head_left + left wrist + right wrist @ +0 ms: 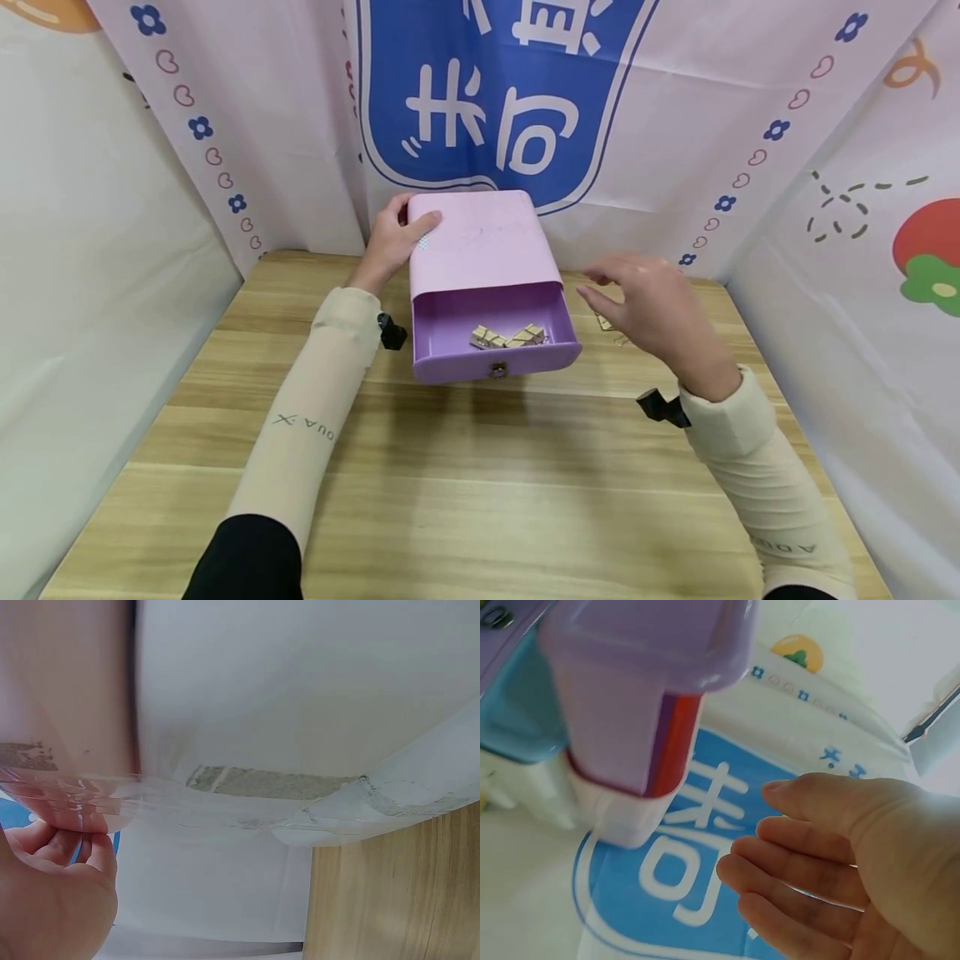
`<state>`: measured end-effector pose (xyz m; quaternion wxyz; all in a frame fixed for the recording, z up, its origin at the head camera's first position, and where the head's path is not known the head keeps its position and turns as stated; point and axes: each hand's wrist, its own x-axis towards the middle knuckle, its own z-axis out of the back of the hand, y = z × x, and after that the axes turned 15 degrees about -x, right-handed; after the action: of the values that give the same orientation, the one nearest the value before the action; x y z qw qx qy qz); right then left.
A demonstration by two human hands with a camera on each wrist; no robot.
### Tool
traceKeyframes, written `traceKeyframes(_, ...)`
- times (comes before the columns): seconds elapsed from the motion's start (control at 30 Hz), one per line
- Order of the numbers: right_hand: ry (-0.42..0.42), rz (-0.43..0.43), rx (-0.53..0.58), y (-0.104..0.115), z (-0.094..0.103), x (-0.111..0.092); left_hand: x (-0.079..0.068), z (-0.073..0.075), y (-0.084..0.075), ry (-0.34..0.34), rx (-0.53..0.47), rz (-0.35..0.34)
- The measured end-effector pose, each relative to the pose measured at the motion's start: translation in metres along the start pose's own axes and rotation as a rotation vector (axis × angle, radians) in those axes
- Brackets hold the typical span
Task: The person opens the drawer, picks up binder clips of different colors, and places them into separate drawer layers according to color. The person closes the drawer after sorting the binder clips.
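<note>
A pale pink storage box (476, 242) stands on the table with its top purple drawer (450, 367) pulled out towards me. My left hand (392, 243) grips the box at its far left, thumb on the top edge. The left wrist view shows the fingers of that left hand (64, 889) at the box's edge. Inside the drawer lie small pale-gold pieces with dark lines (510, 336). To the right of the drawer, my right hand (652, 312) is held in the air, fingers loosely bent and holding nothing. The right wrist view has this right hand (832, 862) apart from the drawer.
Below the purple drawer, a blue drawer (521, 712) shows in the right wrist view. More small gold pieces (604, 322) lie on the wooden table (480, 500), partly behind my right hand. A printed cloth (637, 108) hangs behind the box, with white sheets at both sides.
</note>
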<state>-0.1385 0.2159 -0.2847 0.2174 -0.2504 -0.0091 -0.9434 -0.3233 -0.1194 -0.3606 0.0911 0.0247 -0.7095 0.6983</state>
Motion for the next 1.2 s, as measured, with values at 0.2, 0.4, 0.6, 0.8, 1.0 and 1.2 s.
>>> traceKeyframes(0.2, 0.045, -0.047, -0.016, -0.016, -0.007, -0.007, -0.001, 0.0, 0.001, 0.001, 0.001, -0.005)
traceKeyframes(0.4, 0.079, -0.103, -0.025, -0.032, -0.016, -0.014, 0.0, 0.0, 0.001, 0.006, -0.004, 0.0)
traceKeyframes(0.6, 0.114, -0.141, -0.03, -0.047, -0.026, -0.021, 0.0, 0.001, 0.001, 0.004, 0.0, -0.001)
traceKeyframes(0.8, 0.161, -0.169, -0.024, -0.059, -0.036, -0.026, 0.0, 0.001, 0.0, 0.007, 0.007, 0.01)
traceKeyframes(1.0, 0.215, -0.19, -0.028, -0.074, -0.052, -0.032, 0.0, 0.001, 0.0, 0.005, 0.019, 0.001)
traceKeyframes(1.2, 0.241, -0.188, -0.035, -0.088, -0.071, -0.038, -0.001, 0.0, -0.001, -0.001, 0.03, 0.011)
